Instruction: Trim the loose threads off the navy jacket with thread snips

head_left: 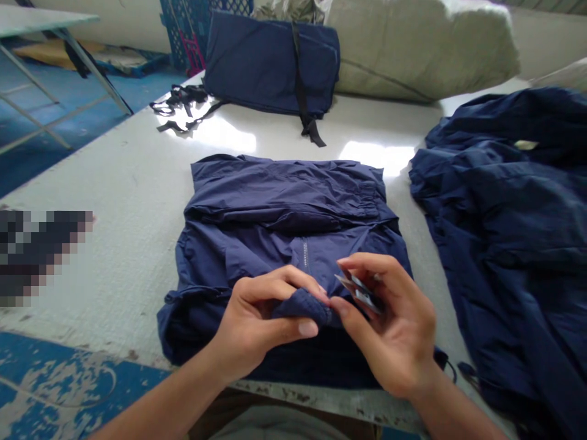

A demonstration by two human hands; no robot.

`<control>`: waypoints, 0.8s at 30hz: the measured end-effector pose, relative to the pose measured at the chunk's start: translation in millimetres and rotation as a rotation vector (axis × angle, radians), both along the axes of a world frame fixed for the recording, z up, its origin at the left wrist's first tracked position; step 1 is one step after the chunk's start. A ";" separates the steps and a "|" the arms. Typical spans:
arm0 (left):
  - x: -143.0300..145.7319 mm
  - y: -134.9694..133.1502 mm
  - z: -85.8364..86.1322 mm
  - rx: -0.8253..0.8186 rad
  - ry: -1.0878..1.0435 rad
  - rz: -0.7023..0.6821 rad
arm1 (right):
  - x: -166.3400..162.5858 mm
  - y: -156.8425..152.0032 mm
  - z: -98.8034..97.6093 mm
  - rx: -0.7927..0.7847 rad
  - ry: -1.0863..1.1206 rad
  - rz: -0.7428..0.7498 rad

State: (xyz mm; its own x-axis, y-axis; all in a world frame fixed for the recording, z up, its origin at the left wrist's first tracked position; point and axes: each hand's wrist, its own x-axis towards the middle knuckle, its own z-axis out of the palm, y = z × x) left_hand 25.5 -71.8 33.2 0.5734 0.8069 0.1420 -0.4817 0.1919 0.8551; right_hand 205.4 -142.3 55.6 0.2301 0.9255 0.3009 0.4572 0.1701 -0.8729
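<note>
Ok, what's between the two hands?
Head view: a gathered jacket fold, gripped by the left hand; the right hand also holds dark flat pieces.

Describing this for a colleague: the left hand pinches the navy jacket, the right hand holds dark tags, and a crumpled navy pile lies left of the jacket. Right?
No: the crumpled navy pile lies right of the navy jacket, as the head view shows. The left hand pinches the jacket, and the right hand holds dark tags.

The folded jacket (284, 244) is plain navy, like the heap (509, 244) at three o'clock and the bundle (261, 64) at twelve, with its black strap (300, 82). The sack (417, 49) at one o'clock is pale khaki; the floor (59, 379) at seven o'clock is blue, flecked white.
</note>
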 end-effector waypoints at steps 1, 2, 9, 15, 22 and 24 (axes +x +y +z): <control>0.2 -1.1 -0.6 0.004 0.010 0.025 | 0.6 -1.0 1.6 -0.001 0.025 0.007; 0.3 -2.1 -1.1 0.009 0.019 0.050 | 1.2 -1.6 3.3 0.007 0.046 0.012; 0.0 -5.8 -1.0 0.077 0.032 0.174 | 3.9 1.0 9.6 0.066 -0.021 0.041; -1.7 -5.3 1.3 0.166 0.049 0.241 | 0.9 2.6 10.3 0.179 -0.164 0.085; -2.9 -4.2 3.8 0.230 0.051 0.251 | 1.4 -1.3 8.8 0.297 -0.315 0.058; -2.7 -3.6 4.9 0.234 0.042 0.243 | 1.4 -2.0 10.5 0.298 -0.324 0.063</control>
State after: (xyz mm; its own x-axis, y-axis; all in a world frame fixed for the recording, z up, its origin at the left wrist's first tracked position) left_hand 22.8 -75.5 38.1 0.3774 0.8692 0.3194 -0.4524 -0.1279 0.8826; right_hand 206.8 -144.3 66.1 0.0263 0.7964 0.6042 0.6799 0.4288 -0.5948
